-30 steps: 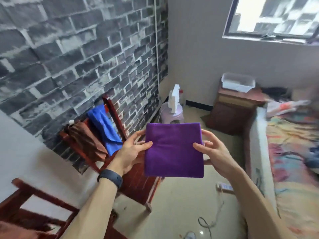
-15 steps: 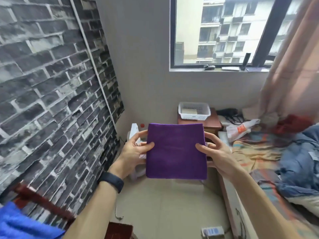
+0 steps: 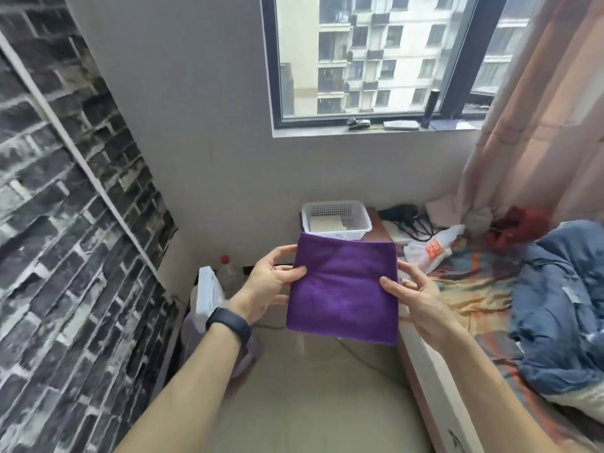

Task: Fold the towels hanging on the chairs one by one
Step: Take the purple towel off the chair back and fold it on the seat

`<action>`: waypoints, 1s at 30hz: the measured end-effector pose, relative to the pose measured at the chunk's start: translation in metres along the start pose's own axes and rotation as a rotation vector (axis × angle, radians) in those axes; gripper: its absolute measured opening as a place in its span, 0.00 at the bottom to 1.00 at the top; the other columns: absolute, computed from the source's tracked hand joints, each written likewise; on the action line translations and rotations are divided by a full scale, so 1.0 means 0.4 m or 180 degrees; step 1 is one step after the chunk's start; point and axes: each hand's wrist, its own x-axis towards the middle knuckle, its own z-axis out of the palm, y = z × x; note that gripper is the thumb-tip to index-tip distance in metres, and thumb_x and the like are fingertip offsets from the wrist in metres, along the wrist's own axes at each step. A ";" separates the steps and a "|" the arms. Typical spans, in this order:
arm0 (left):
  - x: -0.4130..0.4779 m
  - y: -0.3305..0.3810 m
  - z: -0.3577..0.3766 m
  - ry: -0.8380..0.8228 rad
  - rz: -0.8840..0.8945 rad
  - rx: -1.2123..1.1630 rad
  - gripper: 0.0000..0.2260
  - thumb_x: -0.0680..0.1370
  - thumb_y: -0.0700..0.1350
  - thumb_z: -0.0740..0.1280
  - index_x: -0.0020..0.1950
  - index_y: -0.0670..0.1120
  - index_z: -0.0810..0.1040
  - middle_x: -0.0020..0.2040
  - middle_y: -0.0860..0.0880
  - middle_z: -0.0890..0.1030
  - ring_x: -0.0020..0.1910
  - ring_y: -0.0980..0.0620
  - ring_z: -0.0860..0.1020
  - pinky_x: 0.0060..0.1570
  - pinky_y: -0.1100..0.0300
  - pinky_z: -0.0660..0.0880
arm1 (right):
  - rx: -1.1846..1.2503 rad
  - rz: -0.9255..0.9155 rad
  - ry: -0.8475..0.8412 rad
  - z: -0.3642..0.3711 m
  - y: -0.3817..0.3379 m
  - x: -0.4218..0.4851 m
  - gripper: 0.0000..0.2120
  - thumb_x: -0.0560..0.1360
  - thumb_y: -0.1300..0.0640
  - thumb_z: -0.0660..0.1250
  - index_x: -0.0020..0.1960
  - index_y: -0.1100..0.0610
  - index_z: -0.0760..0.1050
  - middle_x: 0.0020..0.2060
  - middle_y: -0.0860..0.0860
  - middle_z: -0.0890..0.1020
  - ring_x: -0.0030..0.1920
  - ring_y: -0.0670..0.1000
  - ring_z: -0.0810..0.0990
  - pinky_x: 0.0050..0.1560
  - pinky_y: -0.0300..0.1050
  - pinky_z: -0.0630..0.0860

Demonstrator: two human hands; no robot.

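The towel [image 3: 343, 289], purple and folded to a flat near-square, is held up in the air in front of the person, over the floor [image 3: 310, 407], between the brick wall [image 3: 65, 256] and the bed [image 3: 470, 289]; it hangs upright, top edge level, lower edge free. The left hand [image 3: 266, 282] pinches its left edge, thumb across the front face, fingers curled behind the cloth; the right hand [image 3: 416, 294] pinches the right edge the same way, thumb on the front, fingers behind, their tips showing past the edge. A black band [image 3: 228, 325] sits on the left wrist.

Just behind the towel's top edge a white basket [image 3: 336, 217] stands on a brown cabinet [image 3: 380, 223]; low by the wall, left of the towel, a red-capped bottle [image 3: 225, 273] and a white block [image 3: 209, 292] stand on a pale stool [image 3: 194, 325]; a cable [image 3: 359, 353] trails over the floor below the towel. On the bed lie a blue quilt [image 3: 562, 315], a white bag [image 3: 431, 246] with orange print and, further back, a red cloth [image 3: 523, 223]. Above is a window [image 3: 359, 60] with small items along its sill [image 3: 327, 132]; a pink curtain [image 3: 539, 109] hangs at its right, reaching down to the bed.
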 end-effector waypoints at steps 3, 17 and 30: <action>0.153 -0.018 0.011 -0.0091 -0.0173 0.0052 0.16 0.76 0.41 0.73 0.61 0.55 0.78 0.52 0.44 0.83 0.44 0.48 0.83 0.47 0.46 0.81 | -0.0029 0.0173 0.0204 -0.026 0.015 0.111 0.21 0.73 0.59 0.75 0.65 0.51 0.77 0.56 0.60 0.84 0.49 0.54 0.86 0.37 0.49 0.81; 0.782 -0.082 0.058 0.0206 -0.1110 -0.0037 0.16 0.77 0.43 0.72 0.64 0.49 0.76 0.55 0.45 0.85 0.47 0.48 0.84 0.41 0.53 0.80 | -0.0394 0.0924 0.0234 -0.140 0.038 0.756 0.12 0.77 0.57 0.72 0.60 0.53 0.78 0.49 0.54 0.85 0.43 0.49 0.86 0.36 0.47 0.81; 1.274 -0.189 -0.032 0.0363 -0.2338 0.0142 0.10 0.79 0.44 0.69 0.58 0.42 0.80 0.48 0.46 0.84 0.42 0.49 0.83 0.39 0.58 0.79 | -0.1209 0.2230 -0.0282 -0.134 0.153 1.307 0.11 0.80 0.52 0.68 0.59 0.56 0.79 0.46 0.52 0.86 0.42 0.52 0.85 0.47 0.51 0.83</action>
